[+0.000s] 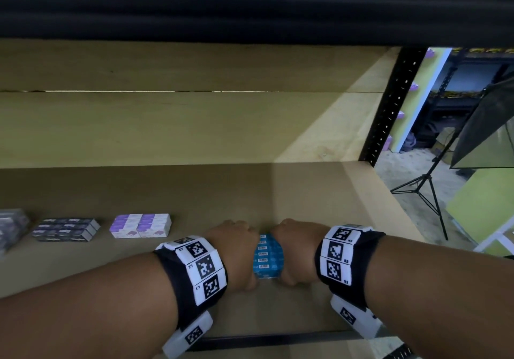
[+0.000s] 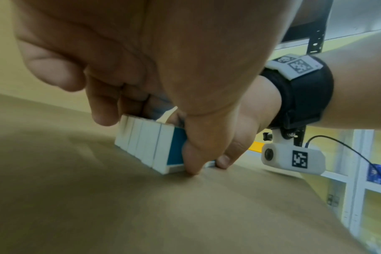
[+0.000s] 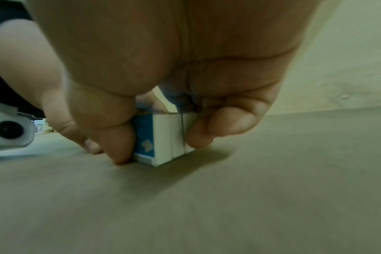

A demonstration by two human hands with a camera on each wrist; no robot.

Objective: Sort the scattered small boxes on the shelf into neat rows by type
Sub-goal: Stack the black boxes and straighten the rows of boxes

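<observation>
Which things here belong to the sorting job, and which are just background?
Job: blue boxes gripped between left hand and right hand; purple boxes; dark boxes; shelf.
Background: light stand; softbox.

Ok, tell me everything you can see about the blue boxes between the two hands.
The blue boxes are small cardboard cartons with blue faces, white side edges and barcode labels on top. They stand upright on the brown shelf, pressed side by side in one tight row. The left hand and right hand grip the row from opposite sides, fingers curled round its ends.
</observation>
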